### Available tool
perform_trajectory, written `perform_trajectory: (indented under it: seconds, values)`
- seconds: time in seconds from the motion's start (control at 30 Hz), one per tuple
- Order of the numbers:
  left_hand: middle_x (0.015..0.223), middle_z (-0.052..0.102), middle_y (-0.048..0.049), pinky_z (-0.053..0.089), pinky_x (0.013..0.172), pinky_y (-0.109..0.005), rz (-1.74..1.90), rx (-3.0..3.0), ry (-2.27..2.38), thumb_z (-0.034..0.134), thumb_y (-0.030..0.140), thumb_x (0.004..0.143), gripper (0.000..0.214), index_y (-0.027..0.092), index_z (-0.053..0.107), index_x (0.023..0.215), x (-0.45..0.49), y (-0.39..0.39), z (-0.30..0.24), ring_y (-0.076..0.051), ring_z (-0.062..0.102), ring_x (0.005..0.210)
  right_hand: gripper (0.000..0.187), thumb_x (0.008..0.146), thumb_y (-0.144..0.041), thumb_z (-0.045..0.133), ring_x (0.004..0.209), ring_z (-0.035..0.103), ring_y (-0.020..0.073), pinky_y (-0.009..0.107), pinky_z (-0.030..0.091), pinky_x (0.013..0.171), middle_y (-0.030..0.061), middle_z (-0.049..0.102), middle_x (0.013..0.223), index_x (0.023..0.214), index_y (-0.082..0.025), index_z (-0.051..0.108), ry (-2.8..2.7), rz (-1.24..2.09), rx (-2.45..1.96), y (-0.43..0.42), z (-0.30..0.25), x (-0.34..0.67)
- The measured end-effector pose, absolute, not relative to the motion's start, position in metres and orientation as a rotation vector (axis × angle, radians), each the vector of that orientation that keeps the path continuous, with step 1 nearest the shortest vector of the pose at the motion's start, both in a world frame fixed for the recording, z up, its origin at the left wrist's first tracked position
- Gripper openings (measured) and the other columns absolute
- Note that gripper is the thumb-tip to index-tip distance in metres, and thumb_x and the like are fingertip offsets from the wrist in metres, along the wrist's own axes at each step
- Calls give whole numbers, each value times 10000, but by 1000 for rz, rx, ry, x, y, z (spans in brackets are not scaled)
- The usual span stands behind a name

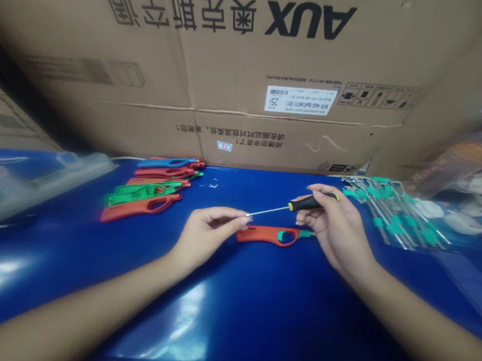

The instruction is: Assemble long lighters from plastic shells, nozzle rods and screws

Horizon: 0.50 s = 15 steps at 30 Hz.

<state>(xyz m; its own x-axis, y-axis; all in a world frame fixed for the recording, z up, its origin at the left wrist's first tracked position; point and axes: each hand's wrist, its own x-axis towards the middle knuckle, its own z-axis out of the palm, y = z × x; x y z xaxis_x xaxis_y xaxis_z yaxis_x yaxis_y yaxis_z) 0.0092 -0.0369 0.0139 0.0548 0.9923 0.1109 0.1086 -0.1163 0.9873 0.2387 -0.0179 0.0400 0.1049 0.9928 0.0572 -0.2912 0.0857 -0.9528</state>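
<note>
In my right hand (338, 221) is a screwdriver (315, 203) with a black and yellow handle, its thin shaft slanting down to the left. The thumb and forefinger of my left hand (214, 228) are pinched together right at the screwdriver's tip. Whatever tiny piece may be between those fingertips is too small to make out. Just below the tip, an orange lighter body (257, 235) with a green trigger lies on the blue table (222, 307). A green piece and a metal rod stick out of its right end, partly behind my right hand.
Several red, blue and green lighter shells (142, 206) lie at the left. Several metal rods with green parts (396, 223) are heaped at the right. A few tiny shiny bits (212, 186) rest near the back. A cardboard box (239, 91) walls off the far side; clear plastic bags (40, 181) flank it.
</note>
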Motion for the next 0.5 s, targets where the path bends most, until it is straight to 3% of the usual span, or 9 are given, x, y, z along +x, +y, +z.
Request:
perform_trajectory:
  seconds: [0.5]
  values:
    - [880, 792, -35, 568, 750, -216, 1262, 2061, 1032, 747, 192, 863, 53, 178, 798, 868, 7, -44, 10, -137, 737, 767, 178, 849, -255, 623, 470, 633, 127, 277, 560, 503, -20, 707, 718, 978, -233, 503, -1219, 1021, -948, -22, 46, 243]
